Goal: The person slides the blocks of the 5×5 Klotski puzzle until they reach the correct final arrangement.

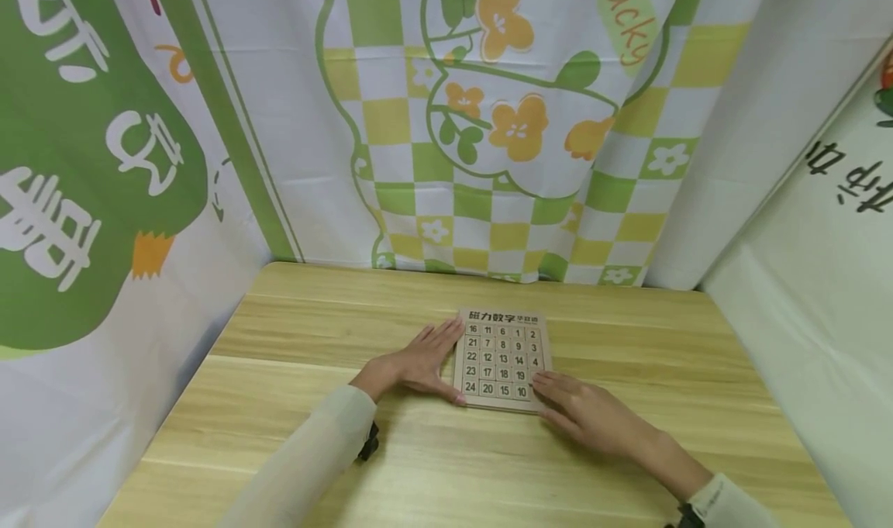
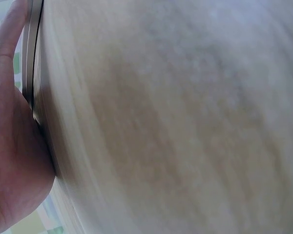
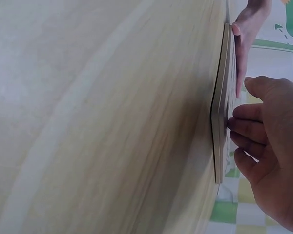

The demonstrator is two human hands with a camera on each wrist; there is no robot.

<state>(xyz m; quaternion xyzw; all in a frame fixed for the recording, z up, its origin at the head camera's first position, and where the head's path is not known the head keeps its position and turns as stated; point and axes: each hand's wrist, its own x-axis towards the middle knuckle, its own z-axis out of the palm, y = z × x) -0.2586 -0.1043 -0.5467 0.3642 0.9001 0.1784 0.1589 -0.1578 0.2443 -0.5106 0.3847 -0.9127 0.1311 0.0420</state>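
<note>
A wooden number slide puzzle (image 1: 504, 364) lies flat on the table, its numbered square tiles set in a frame under a printed title strip. My left hand (image 1: 422, 364) rests along the frame's left side with fingers extended; its thumb touches the lower left corner. At the lower right, my right hand (image 1: 593, 413) touches the tiles with its fingertips and covers that corner. The right wrist view shows those fingers (image 3: 249, 129) slightly bent over the puzzle's edge (image 3: 219, 117). Only part of the left hand (image 2: 17, 151) appears in its own wrist view.
The puzzle sits on a light wood-grain table (image 1: 314, 311). Behind it hangs a checked cloth (image 1: 391, 125) with flowers; a green-printed cloth (image 1: 84, 163) stands at the left and a white one (image 1: 802, 264) at the right.
</note>
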